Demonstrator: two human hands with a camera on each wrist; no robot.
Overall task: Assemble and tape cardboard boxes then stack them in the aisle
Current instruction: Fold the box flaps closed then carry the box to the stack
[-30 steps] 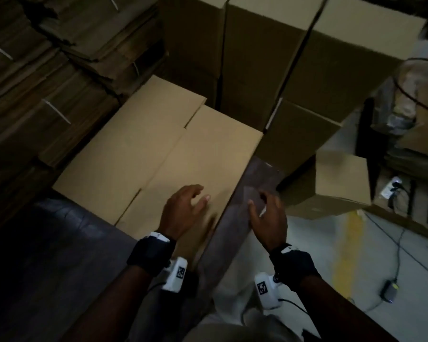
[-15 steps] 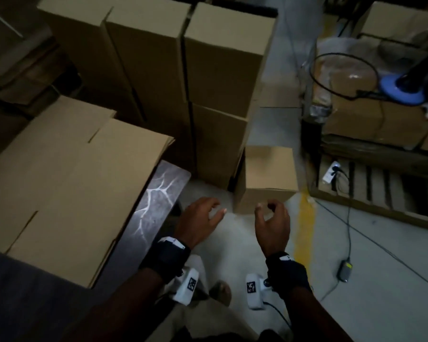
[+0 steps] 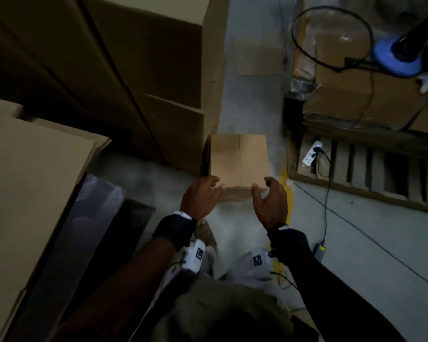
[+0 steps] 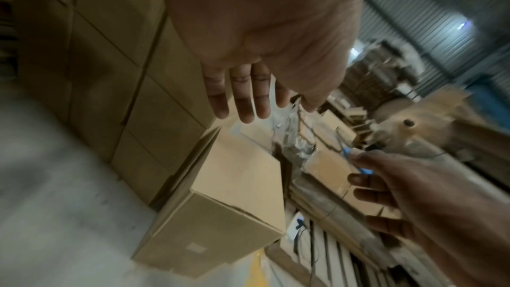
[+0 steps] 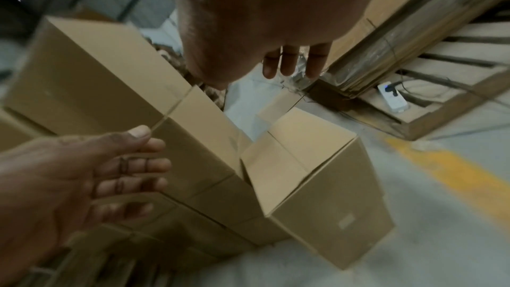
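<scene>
Small box on floor, flaps closed, just beside tall box stack. My left hand and right hand hover above its near edge, fingers spread loose, holding nothing. Pallet to right.

One small box on the floor, two hands, one wooden pallet, one power strip

I've got bare floor open ahead, a narrow lane. The stacked boxes wall off my left, touching the small box, while the pallet and its cables crowd the right.
</scene>
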